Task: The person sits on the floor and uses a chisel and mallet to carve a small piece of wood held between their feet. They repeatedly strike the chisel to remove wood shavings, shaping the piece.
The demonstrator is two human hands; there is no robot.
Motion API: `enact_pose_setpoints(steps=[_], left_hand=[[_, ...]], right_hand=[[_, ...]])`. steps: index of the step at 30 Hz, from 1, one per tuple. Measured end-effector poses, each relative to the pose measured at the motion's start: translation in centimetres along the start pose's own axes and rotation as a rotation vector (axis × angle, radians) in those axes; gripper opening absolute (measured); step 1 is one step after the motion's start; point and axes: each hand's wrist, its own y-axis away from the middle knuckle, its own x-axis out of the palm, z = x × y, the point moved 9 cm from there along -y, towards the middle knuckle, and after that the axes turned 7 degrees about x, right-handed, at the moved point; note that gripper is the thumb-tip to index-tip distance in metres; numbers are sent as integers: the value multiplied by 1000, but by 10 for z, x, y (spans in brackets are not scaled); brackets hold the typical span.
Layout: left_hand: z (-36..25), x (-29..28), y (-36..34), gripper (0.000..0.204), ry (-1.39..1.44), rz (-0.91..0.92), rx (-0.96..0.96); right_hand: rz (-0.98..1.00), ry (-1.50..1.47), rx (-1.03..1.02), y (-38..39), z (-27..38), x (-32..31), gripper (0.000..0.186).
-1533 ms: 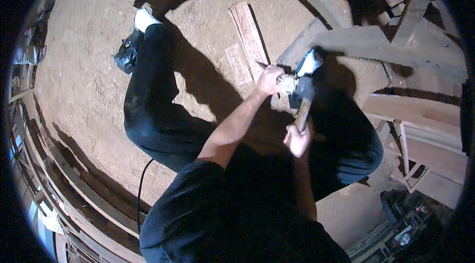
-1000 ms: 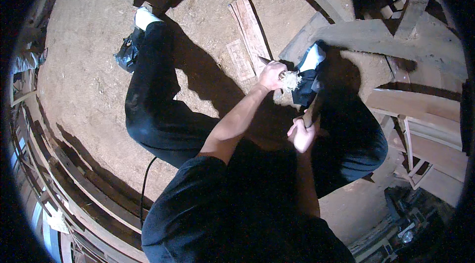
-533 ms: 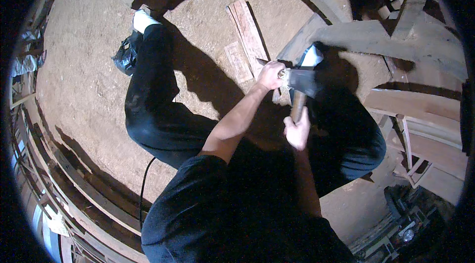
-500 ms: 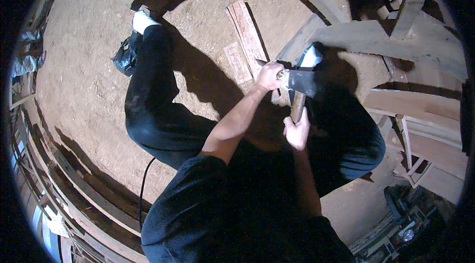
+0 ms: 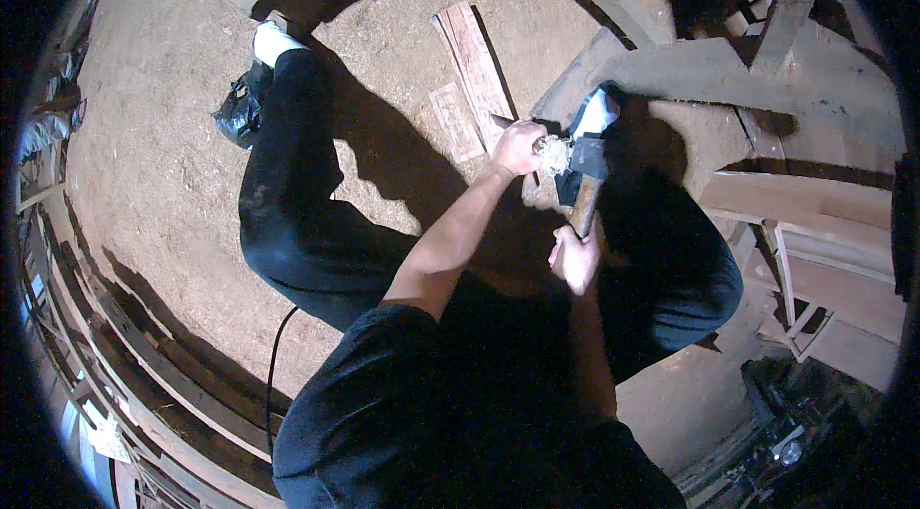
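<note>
The left hand (image 5: pixel 518 147) is closed around a chisel-like tool (image 5: pixel 554 154), its frayed pale end facing right; the right hand (image 5: pixel 576 261) is wrapped round a wooden-handled hammer (image 5: pixel 586 193), dark head right by that end, touching or not I can't tell; planks (image 5: pixel 473 58) lie just beyond, a black bag (image 5: pixel 237 114) far left

Woodworking workshop or timber shed, rough sort. Floor (image 5: pixel 172 154) brown, earthen-looking, flecked pale all over. Flat reddish-brown planks (image 5: pixel 476 68) lie loose on it, just up from centre. Long timbers (image 5: pixel 172 370) line the left side; heavy grey beams (image 5: pixel 709 73) cross at upper right; sawn-looking boards (image 5: pixel 810 207) sit grouped at right. Metal-headed, wooden-handled tool (image 5: pixel 587 162) in the right hand (image 5: pixel 576 258). Lower right: dark machinery (image 5: pixel 791 442), kind unclear.
</note>
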Motion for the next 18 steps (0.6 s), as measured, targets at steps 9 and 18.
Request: enact_pose_setpoints(steps=[9, 18], left_hand=[[-8, -5, 0, 19, 25, 36, 50], [-9, -2, -4, 19, 38, 83, 31]], right_hand=[[-28, 189, -158, 13, 14, 10, 38], [103, -10, -136, 18, 19, 19, 31]])
